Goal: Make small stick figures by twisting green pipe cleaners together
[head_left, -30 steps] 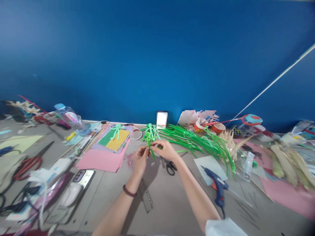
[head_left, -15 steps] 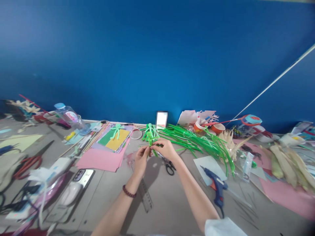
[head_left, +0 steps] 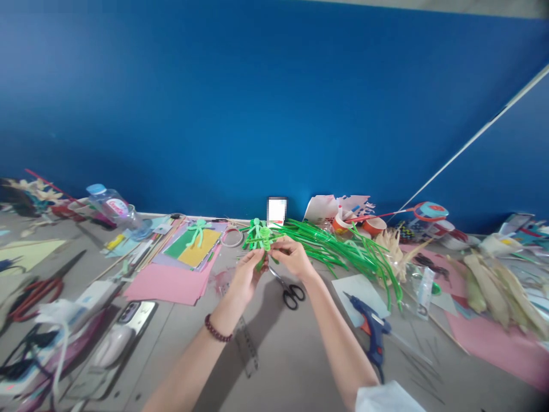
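Near the back middle of the table, my left hand (head_left: 247,274) pinches the lower part of a small green pipe-cleaner piece (head_left: 265,236). My right hand (head_left: 291,255) closes its fingertips on the same piece from the right. Just behind it stand light green pipe-cleaner shapes (head_left: 256,225). Long green pipe cleaners (head_left: 319,243) spread out to the right. Black scissors (head_left: 293,297) lie below my right hand, and a clear ruler (head_left: 246,346) is by my left forearm. Another green figure (head_left: 198,232) rests on coloured sheets (head_left: 178,248).
A blue glue gun (head_left: 374,332) lies right of my right forearm. On the left are a phone (head_left: 139,315), red-handled scissors (head_left: 36,300) and a plastic bottle (head_left: 114,207). A small screen (head_left: 277,210) leans on the blue wall. Corn husks (head_left: 493,286) are at the right.
The view has shifted slightly. My hands have moved a little apart around the green piece, which is turned, and more of the black scissors shows.
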Demonstrator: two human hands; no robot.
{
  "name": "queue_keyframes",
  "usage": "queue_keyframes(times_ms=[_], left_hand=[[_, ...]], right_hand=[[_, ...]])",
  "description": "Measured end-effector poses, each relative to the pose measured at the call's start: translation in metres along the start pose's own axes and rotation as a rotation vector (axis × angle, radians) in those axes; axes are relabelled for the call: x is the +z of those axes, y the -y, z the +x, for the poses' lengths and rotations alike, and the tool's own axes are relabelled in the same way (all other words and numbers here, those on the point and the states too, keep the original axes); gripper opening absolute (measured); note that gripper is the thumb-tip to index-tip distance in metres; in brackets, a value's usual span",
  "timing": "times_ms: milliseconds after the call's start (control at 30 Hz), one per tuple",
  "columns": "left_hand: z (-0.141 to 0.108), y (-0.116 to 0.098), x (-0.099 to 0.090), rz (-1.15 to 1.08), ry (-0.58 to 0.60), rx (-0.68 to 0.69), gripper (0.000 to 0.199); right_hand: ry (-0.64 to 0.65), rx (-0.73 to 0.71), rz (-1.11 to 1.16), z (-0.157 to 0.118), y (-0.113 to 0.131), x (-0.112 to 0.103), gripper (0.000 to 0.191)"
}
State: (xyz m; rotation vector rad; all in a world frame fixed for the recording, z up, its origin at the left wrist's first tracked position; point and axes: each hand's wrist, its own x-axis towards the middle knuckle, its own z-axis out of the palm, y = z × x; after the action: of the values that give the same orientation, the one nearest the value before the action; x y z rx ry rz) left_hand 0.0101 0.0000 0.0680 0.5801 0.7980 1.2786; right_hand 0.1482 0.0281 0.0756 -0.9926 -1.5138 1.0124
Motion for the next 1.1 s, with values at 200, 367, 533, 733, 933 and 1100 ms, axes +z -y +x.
queue_keyframes(times_ms=[200, 367, 533, 733, 933, 1100], left_hand=[[0.012, -0.01, 0.012, -0.059, 0.13, -0.171, 0.014], [0.015, -0.014, 0.017, 0.141, 0.117, -0.011, 0.018], [0.009, -0.013, 0.021, 0.56, -0.061, 0.546, 0.022], [0.01, -0.005, 0.014, 0.804, 0.014, 0.758, 0.021], [0.018, 0.0, 0.002, 0.898, -0.038, 0.813, 0.02], [0.019, -0.002, -0.001, 1.088, 0.013, 0.903, 0.02]], right_hand=[[-0.077, -0.043, 0.125, 0.001, 0.0, -0.007, 0.016], [-0.146, 0.039, 0.19, 0.003, -0.002, -0.007, 0.024], [-0.188, 0.127, 0.212, 0.004, -0.004, -0.005, 0.028], [-0.202, 0.173, 0.188, 0.002, -0.003, -0.006, 0.027], [-0.208, 0.124, 0.068, 0.002, 0.001, -0.005, 0.021], [-0.25, 0.074, -0.106, 0.001, 0.002, -0.001, 0.016]])
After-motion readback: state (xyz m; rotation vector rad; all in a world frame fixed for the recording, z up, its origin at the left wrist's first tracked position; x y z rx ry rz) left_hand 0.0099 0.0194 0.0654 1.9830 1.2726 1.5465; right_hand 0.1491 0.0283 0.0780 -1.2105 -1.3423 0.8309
